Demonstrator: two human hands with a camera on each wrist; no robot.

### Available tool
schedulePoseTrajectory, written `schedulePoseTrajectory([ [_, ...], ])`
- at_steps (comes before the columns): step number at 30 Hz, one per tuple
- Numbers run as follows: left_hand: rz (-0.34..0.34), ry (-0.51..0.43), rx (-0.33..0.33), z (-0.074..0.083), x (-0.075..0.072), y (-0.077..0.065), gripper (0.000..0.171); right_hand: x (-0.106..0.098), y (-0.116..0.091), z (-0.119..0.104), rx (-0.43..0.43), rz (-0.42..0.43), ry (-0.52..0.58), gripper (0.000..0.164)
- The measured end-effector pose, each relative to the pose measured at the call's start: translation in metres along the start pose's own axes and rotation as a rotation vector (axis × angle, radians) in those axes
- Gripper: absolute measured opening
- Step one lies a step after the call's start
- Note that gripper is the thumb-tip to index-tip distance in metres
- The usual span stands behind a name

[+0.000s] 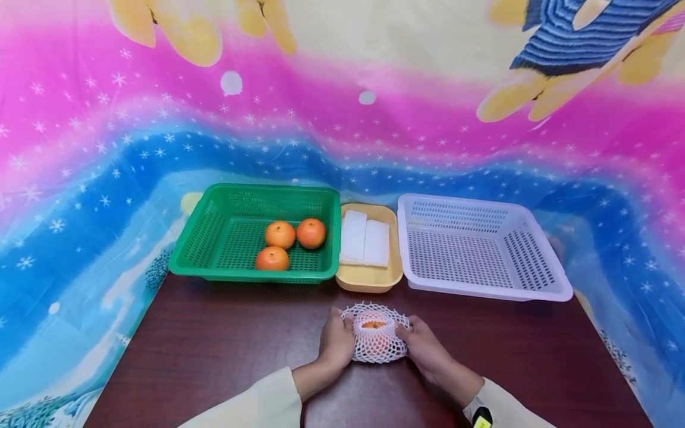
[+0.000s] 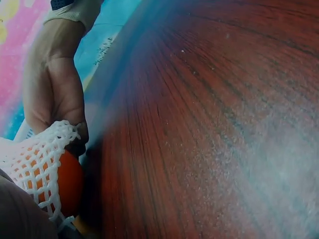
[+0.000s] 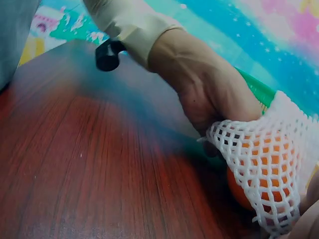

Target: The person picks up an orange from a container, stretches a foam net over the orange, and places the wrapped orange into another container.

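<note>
An orange fruit (image 1: 374,325) sits inside a white foam net sleeve (image 1: 379,351) near the table's front, its top showing through the net's opening. My left hand (image 1: 337,340) pinches the net's left side, thumb on top. On the opposite side my right hand (image 1: 428,351) grips the net's edge with thumb and fingers. In the left wrist view the net (image 2: 42,164) stretches over part of the fruit (image 2: 71,181), whose lower side is bare. The right wrist view shows the mesh (image 3: 266,164) drawn over the fruit (image 3: 239,191) between both hands.
Behind the hands, a green basket (image 1: 184,264) holds three orange fruits (image 1: 280,235). A yellow tray (image 1: 369,285) with folded white foam nets (image 1: 377,244) stands in the middle. To the right is a white basket (image 1: 487,291). A patterned cloth (image 1: 342,119) hangs behind the brown table (image 1: 241,333).
</note>
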State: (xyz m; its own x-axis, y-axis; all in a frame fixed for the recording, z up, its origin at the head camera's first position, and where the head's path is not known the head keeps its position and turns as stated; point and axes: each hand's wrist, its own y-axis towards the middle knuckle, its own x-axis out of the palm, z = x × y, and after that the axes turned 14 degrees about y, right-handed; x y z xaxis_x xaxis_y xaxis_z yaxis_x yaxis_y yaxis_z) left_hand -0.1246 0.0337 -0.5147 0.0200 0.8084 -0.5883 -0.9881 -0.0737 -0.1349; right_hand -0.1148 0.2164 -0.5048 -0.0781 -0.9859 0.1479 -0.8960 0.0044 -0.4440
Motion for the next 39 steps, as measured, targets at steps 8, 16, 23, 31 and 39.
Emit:
schedulePoseTrajectory([
  [8,0.042,-0.134,-0.012,0.002,0.005,0.000,0.009,0.008,-0.002,0.002,-0.038,0.058,0.076,0.019],
  [16,-0.019,-0.393,-0.064,0.009,0.003,0.001,0.015,0.008,-0.001,-0.003,-0.042,-0.012,0.242,0.045],
  [23,-0.078,-0.476,-0.069,0.013,0.000,0.002,0.025,0.014,-0.002,-0.005,-0.005,-0.069,0.392,0.046],
  [31,-0.055,-0.655,-0.070,0.024,0.002,0.002,0.030,0.027,-0.003,-0.004,-0.032,-0.104,0.436,0.057],
  [39,-0.015,-0.649,-0.066,0.023,0.003,0.002,0.030,0.031,-0.006,-0.006,-0.035,-0.042,0.392,0.052],
])
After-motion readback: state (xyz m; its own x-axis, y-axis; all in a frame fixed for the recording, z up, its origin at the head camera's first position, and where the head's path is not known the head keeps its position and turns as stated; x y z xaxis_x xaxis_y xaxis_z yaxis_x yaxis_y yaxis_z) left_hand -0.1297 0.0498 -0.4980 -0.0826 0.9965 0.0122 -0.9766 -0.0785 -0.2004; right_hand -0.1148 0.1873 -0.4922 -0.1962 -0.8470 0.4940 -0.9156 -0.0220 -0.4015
